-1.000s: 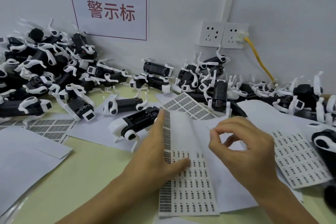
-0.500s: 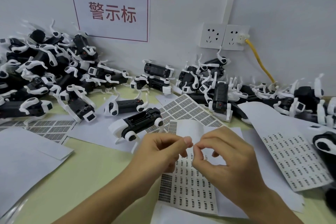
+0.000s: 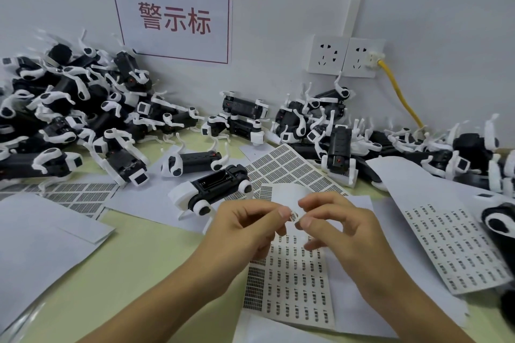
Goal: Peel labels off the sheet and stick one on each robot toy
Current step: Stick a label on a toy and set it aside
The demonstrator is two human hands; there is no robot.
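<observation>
**Between the fingertips: one label, freshly lifted**

Between the two hands a small label (image 3: 293, 215) is being passed or steadied, hanging above the sheet (image 3: 289, 281) it belongs to. The left hand (image 3: 245, 231) is pinching its near edge with thumb and forefinger, the other fingers curled loosely under. The right hand (image 3: 337, 231) is pinching the opposite edge the same way. The sheet is lying flat on the table (image 3: 133, 273) just below both wrists, its far end curling upward behind the fingers.

To do this well, I judge the person should be keeping only a corner on one fingertip, so the glue side is staying clean and the label is not folding onto itself. One hand should be freeing itself to fetch a toy. The nearest toy (image 3: 211, 191) is lying just beyond the left hand, belly up, and looks the likely target. Pressing from one edge across should be keeping out wrinkles.

Compared with half a second ago, the hands are sitting much where they were, fingertips meeting, but the label is now showing plainly between them. A second ago the left hand was lying flat on the sheet, holding it down, while the right was lifting away from it with fingers bunched; both have since risen clear of the paper.
</observation>
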